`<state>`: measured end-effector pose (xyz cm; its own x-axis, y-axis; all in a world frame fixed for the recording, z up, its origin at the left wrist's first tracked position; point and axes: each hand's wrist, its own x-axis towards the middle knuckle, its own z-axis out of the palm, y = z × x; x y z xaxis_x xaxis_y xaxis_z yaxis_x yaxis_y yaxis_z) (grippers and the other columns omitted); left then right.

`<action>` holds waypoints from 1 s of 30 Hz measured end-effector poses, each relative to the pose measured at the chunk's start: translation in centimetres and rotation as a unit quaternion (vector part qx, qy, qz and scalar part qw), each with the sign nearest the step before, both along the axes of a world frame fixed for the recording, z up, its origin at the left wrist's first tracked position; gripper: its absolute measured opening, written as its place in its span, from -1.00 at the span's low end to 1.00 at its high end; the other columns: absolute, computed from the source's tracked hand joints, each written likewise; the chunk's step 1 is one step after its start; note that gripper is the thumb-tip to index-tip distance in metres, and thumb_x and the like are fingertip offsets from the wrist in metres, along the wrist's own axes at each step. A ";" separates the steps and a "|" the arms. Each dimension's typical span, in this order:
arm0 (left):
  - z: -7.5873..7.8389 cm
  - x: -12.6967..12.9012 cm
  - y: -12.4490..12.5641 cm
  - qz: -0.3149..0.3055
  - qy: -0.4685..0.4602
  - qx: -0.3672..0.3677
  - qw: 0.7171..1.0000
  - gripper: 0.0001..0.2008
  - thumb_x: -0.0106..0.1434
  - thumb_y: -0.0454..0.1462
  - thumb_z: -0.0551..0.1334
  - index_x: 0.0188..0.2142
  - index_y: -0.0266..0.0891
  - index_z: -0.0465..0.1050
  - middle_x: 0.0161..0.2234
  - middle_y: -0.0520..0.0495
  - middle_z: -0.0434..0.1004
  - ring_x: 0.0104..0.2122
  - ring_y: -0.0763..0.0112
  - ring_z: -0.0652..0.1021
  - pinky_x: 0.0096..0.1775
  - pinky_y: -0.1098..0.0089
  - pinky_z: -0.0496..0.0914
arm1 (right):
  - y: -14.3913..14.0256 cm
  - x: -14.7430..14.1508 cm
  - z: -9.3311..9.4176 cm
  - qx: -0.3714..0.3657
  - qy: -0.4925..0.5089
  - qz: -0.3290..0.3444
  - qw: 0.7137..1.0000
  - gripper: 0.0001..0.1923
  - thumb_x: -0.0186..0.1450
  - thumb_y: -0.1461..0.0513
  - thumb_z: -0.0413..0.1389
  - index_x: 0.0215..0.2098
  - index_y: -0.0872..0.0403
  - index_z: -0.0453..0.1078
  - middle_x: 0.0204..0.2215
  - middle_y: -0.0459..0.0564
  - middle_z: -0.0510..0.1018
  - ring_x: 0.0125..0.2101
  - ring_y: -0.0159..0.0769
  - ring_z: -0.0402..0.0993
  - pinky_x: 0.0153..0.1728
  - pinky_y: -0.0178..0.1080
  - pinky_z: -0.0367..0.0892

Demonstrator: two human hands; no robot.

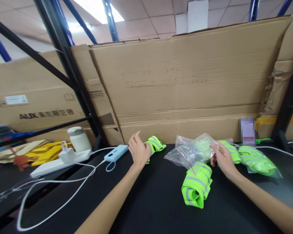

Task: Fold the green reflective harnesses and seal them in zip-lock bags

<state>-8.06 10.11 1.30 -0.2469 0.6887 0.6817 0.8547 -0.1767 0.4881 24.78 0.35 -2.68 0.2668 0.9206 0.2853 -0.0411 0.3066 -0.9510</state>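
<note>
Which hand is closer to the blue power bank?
Left. The left hand is just right of the power bank, almost touching it. The right hand is far to its right, holding a plastic bag.

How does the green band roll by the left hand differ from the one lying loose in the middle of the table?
The roll by the left hand looks smaller and lies at the back near the cardboard; the hand partly hides this left roll. The middle roll looks bigger, lies nearer the camera in full view, and no hand touches it; the right hand holds a clear bag behind it. Both are neon green with grey reflective stripes, unbagged.
</note>
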 end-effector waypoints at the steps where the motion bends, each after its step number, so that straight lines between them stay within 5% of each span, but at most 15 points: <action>1: 0.1 0.5 -0.4 -0.036 0.031 0.033 0.998 -0.47 0.26 -0.33 0.11 0.23 -0.34 0.20 0.24 -0.38 0.26 0.28 -0.05 0.25 0.24 0.04 0.15 | -0.1 -0.1 0.0 0.003 -0.007 0.007 1.000 -0.53 0.25 -0.19 0.18 -0.24 -0.01 0.27 -0.78 -0.27 0.35 -0.77 -0.35 0.30 -0.74 -0.37 0.22; 5: 0.0 3.0 -2.4 -0.246 0.037 0.015 0.968 -0.67 0.44 -0.14 -0.02 0.04 -0.21 0.36 -0.04 -0.22 0.55 0.04 0.07 0.50 0.12 0.12 0.29 | -0.4 -0.6 0.1 0.017 -0.037 0.030 0.999 -0.56 0.27 -0.17 0.18 -0.24 0.00 0.29 -0.83 -0.33 0.23 -0.82 -0.42 0.16 -0.76 -0.41 0.08; 9: -0.3 5.3 -4.8 -0.469 -0.037 -0.101 0.877 -0.61 0.48 -0.06 -0.04 0.12 -0.20 0.30 -0.32 -0.09 0.63 -0.33 0.20 0.59 -0.19 0.27 0.43 | -0.5 -0.9 -0.1 0.010 -0.061 0.038 0.997 -0.56 0.28 -0.16 0.17 -0.22 0.00 0.31 -0.79 -0.28 0.31 -0.79 -0.41 0.19 -0.74 -0.38 0.10; 11: -0.4 5.9 -5.8 -0.523 -0.036 -0.121 0.843 -0.58 0.45 -0.05 0.04 0.18 -0.20 0.29 -0.36 -0.05 0.62 -0.40 0.24 0.56 -0.27 0.32 0.42 | -0.4 -0.8 -0.2 0.000 -0.064 0.035 0.997 -0.52 0.26 -0.18 0.17 -0.18 0.02 0.35 -0.75 -0.23 0.37 -0.77 -0.38 0.24 -0.72 -0.36 0.13; 17: -0.7 6.7 -5.9 -0.486 -0.059 -0.100 0.866 -0.61 0.43 -0.13 0.09 0.16 -0.18 0.42 -0.40 0.01 0.54 -0.46 0.38 0.47 -0.35 0.43 0.34 | -0.2 -0.3 -0.5 0.040 -0.108 0.007 0.993 -0.36 0.34 -0.14 0.11 0.17 0.12 0.36 -0.56 -0.08 0.54 -0.63 -0.31 0.36 -0.67 -0.31 0.23; 21: -1.2 6.4 -4.4 -0.414 -0.120 -0.073 0.899 -0.62 0.44 -0.10 0.07 0.05 -0.22 0.51 -0.30 -0.07 0.58 -0.37 0.33 0.53 -0.29 0.39 0.39 | -0.4 0.0 -0.1 0.078 -0.229 -0.068 0.968 -0.47 0.42 -0.05 0.03 0.22 0.06 0.34 -0.35 0.02 0.60 -0.52 -0.25 0.42 -0.56 -0.23 0.32; 26: -2.6 5.4 -3.2 -0.362 0.031 -0.106 0.926 -0.61 0.40 -0.05 0.11 0.05 -0.14 0.54 -0.09 -0.16 0.60 -0.09 0.13 0.55 -0.01 0.15 0.44 | -0.3 0.9 0.1 0.162 -0.482 -0.114 0.854 -0.76 0.42 0.15 0.01 -0.13 0.00 0.51 -0.10 0.10 0.57 -0.06 0.00 0.47 -0.01 0.07 0.35; 30: -4.0 5.1 -3.0 -0.319 0.144 -0.160 0.923 -0.60 0.39 -0.02 0.15 0.11 -0.04 0.53 0.21 -0.24 0.37 0.29 -0.09 0.26 0.22 -0.14 0.21 | 0.1 1.7 -0.4 0.128 -0.622 -0.125 0.762 -0.71 0.32 0.22 0.08 -0.04 0.02 0.54 0.10 0.22 0.48 0.13 0.14 0.37 0.17 0.27 0.16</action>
